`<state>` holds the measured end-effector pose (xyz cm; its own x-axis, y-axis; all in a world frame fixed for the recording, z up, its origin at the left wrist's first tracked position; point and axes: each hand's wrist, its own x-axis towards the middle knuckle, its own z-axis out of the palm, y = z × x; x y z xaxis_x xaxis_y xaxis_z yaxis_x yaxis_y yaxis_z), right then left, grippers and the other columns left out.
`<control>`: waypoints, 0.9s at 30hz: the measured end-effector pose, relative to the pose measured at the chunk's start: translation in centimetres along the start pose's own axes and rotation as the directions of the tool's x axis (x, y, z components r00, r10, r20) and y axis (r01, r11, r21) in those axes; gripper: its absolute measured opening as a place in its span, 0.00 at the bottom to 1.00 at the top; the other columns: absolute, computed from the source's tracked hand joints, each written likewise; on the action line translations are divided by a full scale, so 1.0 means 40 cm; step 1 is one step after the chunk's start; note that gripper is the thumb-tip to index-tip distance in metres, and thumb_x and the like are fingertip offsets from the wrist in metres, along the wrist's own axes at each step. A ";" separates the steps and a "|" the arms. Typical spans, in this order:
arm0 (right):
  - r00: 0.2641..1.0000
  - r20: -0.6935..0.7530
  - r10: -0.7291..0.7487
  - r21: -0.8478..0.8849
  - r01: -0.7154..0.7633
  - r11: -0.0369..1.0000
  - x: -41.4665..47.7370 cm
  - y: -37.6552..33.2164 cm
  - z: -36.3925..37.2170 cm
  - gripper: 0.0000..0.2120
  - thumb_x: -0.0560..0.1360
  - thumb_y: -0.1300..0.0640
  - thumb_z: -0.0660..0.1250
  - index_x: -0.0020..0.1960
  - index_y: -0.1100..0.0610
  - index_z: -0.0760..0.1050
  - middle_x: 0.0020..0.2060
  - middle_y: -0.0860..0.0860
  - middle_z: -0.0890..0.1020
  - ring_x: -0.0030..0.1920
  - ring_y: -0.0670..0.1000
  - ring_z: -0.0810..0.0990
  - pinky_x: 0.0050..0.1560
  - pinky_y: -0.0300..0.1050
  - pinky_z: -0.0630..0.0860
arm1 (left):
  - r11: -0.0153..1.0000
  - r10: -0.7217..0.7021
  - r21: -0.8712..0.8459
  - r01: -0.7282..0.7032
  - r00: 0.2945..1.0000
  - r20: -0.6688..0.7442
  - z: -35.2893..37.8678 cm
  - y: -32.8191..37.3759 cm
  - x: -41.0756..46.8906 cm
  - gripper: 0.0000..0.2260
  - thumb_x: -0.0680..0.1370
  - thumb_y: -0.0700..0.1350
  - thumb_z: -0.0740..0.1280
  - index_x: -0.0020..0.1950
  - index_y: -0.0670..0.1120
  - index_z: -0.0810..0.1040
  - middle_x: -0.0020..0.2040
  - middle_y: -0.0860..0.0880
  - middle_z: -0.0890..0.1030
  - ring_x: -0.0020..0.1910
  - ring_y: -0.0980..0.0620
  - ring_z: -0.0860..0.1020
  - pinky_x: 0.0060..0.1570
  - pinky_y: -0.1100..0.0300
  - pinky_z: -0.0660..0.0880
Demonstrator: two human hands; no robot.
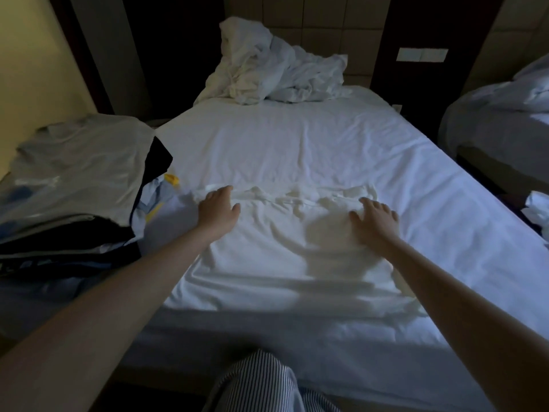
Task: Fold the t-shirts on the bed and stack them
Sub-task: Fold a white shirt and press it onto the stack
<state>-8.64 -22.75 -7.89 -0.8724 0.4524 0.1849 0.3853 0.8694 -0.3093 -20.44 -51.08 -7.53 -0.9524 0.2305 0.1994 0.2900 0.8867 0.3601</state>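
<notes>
White t-shirt spread out on the bed, both hands flat on its shoulders: smoothing before the first fold.

The white t-shirt point(282, 257) lies face-flat on the near half of the bed point(297, 138), collar away from the person, hem toward the near edge, with some wrinkles around the neckline. The left hand point(218, 208) rests on the left shoulder with fingers straight and spread; the right hand point(375, 217) presses the right shoulder, fingers splayed too, pinching nothing as far as the slight blur lets me tell. This looks like the flattening step, with no fold made. Next, each hand would likely need to pinch a shoulder or sleeve edge and bring a side inward. A heap of grey and dark garments point(77, 173) sits just left of the shirt; a crumpled duvet point(276, 69) lies at the headboard.
</notes>
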 end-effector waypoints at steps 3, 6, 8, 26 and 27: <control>0.999 -0.026 -0.044 -0.081 0.042 0.996 0.082 0.005 0.037 0.23 0.80 0.51 0.53 0.73 0.58 0.61 0.71 0.56 0.67 0.71 0.56 0.61 0.68 0.49 0.55 | 0.999 0.004 0.034 -0.004 1.000 0.024 0.033 -0.005 0.083 0.23 0.80 0.50 0.60 0.73 0.43 0.63 0.69 0.41 0.70 0.68 0.41 0.66 0.64 0.50 0.64; 0.999 -0.034 -0.024 -0.057 0.022 0.998 0.137 0.023 0.064 0.14 0.79 0.54 0.55 0.58 0.58 0.75 0.60 0.58 0.76 0.63 0.58 0.70 0.61 0.48 0.61 | 0.998 -0.005 0.068 0.003 1.000 0.024 0.071 -0.029 0.120 0.15 0.78 0.51 0.61 0.61 0.44 0.74 0.61 0.41 0.76 0.62 0.40 0.72 0.58 0.50 0.69; 0.995 -0.101 -0.017 0.021 0.020 1.000 0.154 0.028 0.077 0.11 0.78 0.56 0.56 0.49 0.58 0.76 0.51 0.58 0.80 0.55 0.59 0.74 0.55 0.48 0.63 | 1.000 0.013 0.023 -0.012 0.999 -0.048 0.093 -0.044 0.127 0.09 0.79 0.49 0.61 0.50 0.44 0.74 0.54 0.40 0.78 0.56 0.39 0.74 0.52 0.50 0.70; 0.963 -0.222 -0.156 -0.034 0.152 0.988 0.188 -0.098 0.029 0.17 0.80 0.55 0.55 0.65 0.58 0.71 0.64 0.57 0.74 0.65 0.57 0.69 0.65 0.47 0.57 | 0.976 0.203 0.107 -0.191 0.971 -0.124 0.058 0.070 0.175 0.20 0.78 0.51 0.56 0.69 0.46 0.70 0.67 0.45 0.73 0.66 0.44 0.69 0.61 0.52 0.62; 0.958 -0.173 -0.229 -0.032 0.227 0.973 0.140 -0.121 0.022 0.17 0.80 0.52 0.54 0.65 0.57 0.72 0.64 0.55 0.75 0.66 0.56 0.69 0.66 0.47 0.57 | 0.963 0.262 0.077 -0.259 0.965 -0.031 0.060 0.097 0.141 0.22 0.78 0.54 0.53 0.69 0.49 0.70 0.68 0.47 0.73 0.67 0.45 0.68 0.62 0.53 0.62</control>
<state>-15.64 -24.60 -6.19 -0.8721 0.2688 0.4090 0.1867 0.9552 -0.2297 -24.89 -45.36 -7.20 -0.8397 0.4421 0.3152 0.5187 0.8249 0.2248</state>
